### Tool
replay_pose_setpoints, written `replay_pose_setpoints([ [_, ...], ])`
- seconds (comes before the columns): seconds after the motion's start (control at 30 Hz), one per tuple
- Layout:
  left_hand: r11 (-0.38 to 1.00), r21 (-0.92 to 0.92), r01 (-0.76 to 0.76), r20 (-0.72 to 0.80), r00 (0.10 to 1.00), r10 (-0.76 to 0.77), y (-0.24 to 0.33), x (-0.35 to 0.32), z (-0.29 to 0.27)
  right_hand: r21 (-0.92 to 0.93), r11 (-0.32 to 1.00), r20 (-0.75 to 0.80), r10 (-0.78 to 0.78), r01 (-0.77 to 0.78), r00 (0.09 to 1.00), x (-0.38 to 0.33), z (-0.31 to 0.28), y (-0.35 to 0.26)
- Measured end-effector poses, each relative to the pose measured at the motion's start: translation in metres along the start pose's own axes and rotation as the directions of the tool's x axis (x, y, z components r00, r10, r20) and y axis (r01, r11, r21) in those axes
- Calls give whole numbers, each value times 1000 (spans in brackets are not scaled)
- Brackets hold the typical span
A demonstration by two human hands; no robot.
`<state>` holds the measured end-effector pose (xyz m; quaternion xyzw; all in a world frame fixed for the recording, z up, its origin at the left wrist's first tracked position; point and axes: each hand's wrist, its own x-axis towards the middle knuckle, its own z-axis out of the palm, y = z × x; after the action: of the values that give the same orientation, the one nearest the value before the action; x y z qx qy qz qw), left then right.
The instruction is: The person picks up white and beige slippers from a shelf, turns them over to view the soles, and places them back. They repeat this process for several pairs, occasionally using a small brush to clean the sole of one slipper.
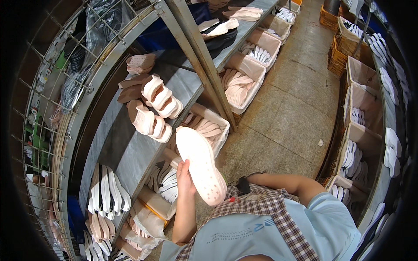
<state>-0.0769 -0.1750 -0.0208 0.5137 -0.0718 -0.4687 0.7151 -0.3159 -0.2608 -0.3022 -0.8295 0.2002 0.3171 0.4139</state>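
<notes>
My left hand (186, 179) is closed around the edge of a pale pink shoe sole (198, 161), thumb on its near face. The sole is held up in front of my apron, tilted, with small round holes toward its lower end. My right arm (285, 185) bends in across my body, a dark band at the wrist. The right hand's fingers are hidden near the lower end of the sole, so I cannot tell whether they touch it. Left of the sole, stacked pale pink soles (150, 122) stand on the grey shelf (126, 152).
Lined crates (226, 126) of pink and white soles sit under the left shelf. White and black soles (106, 191) lie on its near end. A metal post (200, 56) rises from the shelf. Along the right of the tiled aisle (287, 104) stand more lined crates (363, 126).
</notes>
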Motion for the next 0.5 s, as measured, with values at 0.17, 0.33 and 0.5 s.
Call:
replay_pose_setpoints([
  [0.17,993,-13,-117,16,993,117,-3,-1,14,-119,987,-131,-126,111,983,18,12,12],
  [0.33,993,10,-116,-25,993,117,-7,-2,25,-255,966,-57,-60,43,997,8,6,-5],
  [0.5,992,18,-128,-22,992,128,-12,-1,25,-175,984,-79,5,-19,997,-42,-32,-29],
])
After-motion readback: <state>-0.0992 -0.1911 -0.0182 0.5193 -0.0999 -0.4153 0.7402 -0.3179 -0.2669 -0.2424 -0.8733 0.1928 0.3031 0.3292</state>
